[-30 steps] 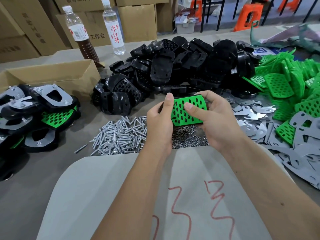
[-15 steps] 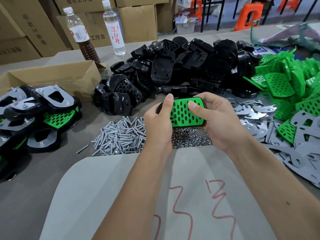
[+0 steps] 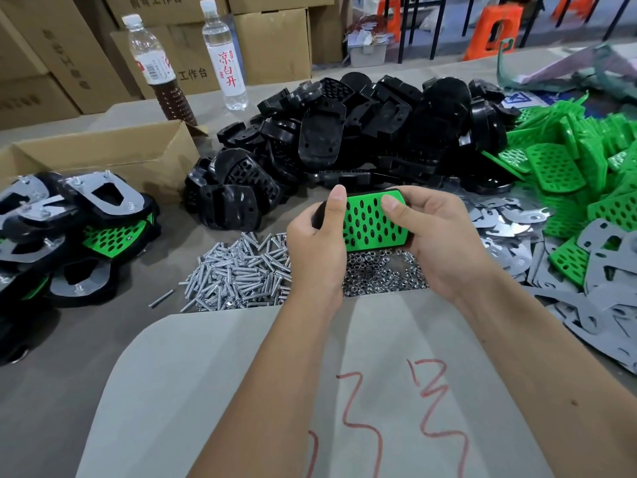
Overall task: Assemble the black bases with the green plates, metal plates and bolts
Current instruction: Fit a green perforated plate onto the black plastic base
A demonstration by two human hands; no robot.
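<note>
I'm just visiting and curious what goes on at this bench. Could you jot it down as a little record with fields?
In hand: green plate seated on a black base
Left hand: grips the base's left end, thumb on top
Right hand: grips the right end, thumb pressing the plate
Bolts: loose heap below-left of the hands
Nuts: heap under the hands
Metal plates: spread at right
Finished pieces: stacked at left

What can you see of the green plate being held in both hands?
The green plate looks like bright plastic, rounded at the corners and perforated with rows of oval holes. It sits face-up on a black base, tilted slightly. The left hand and right hand grip it, thumbs pressing its top, above the nuts.
</note>
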